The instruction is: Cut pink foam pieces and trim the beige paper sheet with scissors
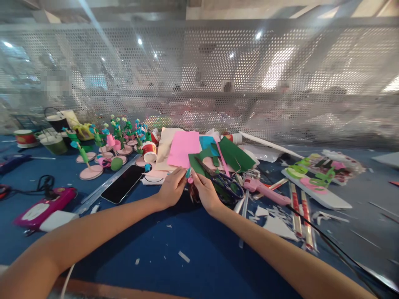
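Observation:
My left hand [172, 187] and my right hand [205, 191] meet over the blue table [193, 245], fingers pinched together on a small teal and pink foam piece [189, 173]. Both hands are closed on it. Just behind them lie a pink foam sheet [183, 148], green foam sheets [232, 154] and a teal scrap [206, 142]. Dark-handled scissors [229, 187] rest right of my right hand. A pink glue gun [266, 192] lies further right, its black cord running toward the near right corner.
A black phone [122, 189] and a metal ruler [106, 187] lie left of my hands. Several small foam flowers on pink bases [102, 149] stand at back left, with cups [54, 143] and a glue pot [149, 151]. Glue sticks [301, 216], paper scraps and a white tray [321, 182] lie right. A perforated metal screen [218, 79] backs the table.

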Motion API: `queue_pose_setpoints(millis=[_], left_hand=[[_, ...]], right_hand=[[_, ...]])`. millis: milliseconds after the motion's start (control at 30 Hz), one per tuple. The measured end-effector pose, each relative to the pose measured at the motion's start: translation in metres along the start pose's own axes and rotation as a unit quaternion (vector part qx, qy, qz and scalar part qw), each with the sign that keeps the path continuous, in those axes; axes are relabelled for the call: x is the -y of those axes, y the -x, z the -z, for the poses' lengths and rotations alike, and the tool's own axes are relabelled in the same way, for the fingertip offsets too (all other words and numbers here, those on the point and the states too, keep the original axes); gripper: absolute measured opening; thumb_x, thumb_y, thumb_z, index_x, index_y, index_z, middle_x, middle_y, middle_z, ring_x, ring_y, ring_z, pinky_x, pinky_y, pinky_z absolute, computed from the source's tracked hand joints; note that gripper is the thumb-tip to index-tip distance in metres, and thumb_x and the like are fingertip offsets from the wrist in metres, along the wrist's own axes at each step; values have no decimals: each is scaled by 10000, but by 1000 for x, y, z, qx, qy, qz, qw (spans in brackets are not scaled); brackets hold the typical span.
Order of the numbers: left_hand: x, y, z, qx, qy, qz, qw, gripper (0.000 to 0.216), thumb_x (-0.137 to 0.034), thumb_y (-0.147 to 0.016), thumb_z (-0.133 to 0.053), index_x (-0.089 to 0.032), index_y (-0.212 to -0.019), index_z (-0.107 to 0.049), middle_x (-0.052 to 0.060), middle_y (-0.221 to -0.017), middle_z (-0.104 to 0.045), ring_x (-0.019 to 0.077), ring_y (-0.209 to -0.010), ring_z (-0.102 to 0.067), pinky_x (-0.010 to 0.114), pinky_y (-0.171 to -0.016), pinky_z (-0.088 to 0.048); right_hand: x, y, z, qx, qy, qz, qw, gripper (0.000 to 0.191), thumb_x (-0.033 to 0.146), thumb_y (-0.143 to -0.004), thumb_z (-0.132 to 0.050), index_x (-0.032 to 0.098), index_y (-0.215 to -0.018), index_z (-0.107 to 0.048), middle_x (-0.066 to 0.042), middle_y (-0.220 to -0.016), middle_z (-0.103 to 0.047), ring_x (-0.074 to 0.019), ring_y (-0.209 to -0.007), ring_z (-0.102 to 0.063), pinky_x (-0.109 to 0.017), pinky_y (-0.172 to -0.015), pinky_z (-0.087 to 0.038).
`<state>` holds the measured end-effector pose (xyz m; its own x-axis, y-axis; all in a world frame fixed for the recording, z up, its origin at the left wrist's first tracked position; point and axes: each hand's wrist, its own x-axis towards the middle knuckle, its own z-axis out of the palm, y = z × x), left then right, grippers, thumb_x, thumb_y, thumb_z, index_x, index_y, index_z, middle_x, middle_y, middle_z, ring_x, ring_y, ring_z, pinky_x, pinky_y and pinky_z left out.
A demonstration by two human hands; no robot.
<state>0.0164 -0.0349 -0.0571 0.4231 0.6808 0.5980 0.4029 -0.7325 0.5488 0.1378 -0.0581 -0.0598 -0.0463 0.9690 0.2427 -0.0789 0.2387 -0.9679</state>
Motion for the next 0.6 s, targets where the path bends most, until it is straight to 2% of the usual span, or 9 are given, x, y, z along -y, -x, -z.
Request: queue_pose_setpoints(millis=[167, 300, 400, 533, 600], left_hand=[[0, 3, -1, -23, -26, -21, 999, 144, -163, -850, -333, -177, -721, -395, 3, -681, -439, 120, -634, -416, 240, -596, -347], [-2, 6, -4, -45, -53, -27, 997, 127, -113, -828, -319, -181, -747, -390, 0, -664, -438, 125, -615, -414, 242, -580, -347], [-6, 7, -7, -49, -55, -10, 997, 134, -111, -824, -312, -184, -734, -379, 3, -656, -440, 128, -610, -418, 248, -581, -355], [-12, 8, -8, -50, -32, 29, 998, 158, -126, -833, -298, -187, -701, -362, 7, -656, -450, 130, -614, -429, 253, -589, -370], [-13, 9, -7, -41, -19, 41, 998, 158, -134, -834, -298, -187, -700, -365, 13, -666, -465, 133, -624, -440, 259, -598, -381]], right_hand=[[0, 2, -4, -19, -4, -25, 999, 432, 629, -693, -449, 210, -603, -391, 92, -347, -341, -72, -276, -292, -213, -295, -235], [0, 4, -6, -46, 45, 30, 997, 394, 559, -758, -423, 200, -599, -389, 79, -425, -334, -66, -362, -321, -208, -366, -275], [-1, 5, -6, -63, 69, 63, 994, 368, 507, -782, -429, 193, -595, -388, 61, -502, -353, -68, -440, -342, -208, -420, -296], [-4, 6, -7, -71, 60, 42, 995, 332, 496, -796, -405, 203, -639, -408, 69, -481, -320, -79, -417, -313, -221, -397, -266], [-5, 8, -8, -82, 65, 50, 993, 319, 483, -799, -407, 204, -645, -427, 64, -476, -338, -91, -440, -347, -224, -421, -294]])
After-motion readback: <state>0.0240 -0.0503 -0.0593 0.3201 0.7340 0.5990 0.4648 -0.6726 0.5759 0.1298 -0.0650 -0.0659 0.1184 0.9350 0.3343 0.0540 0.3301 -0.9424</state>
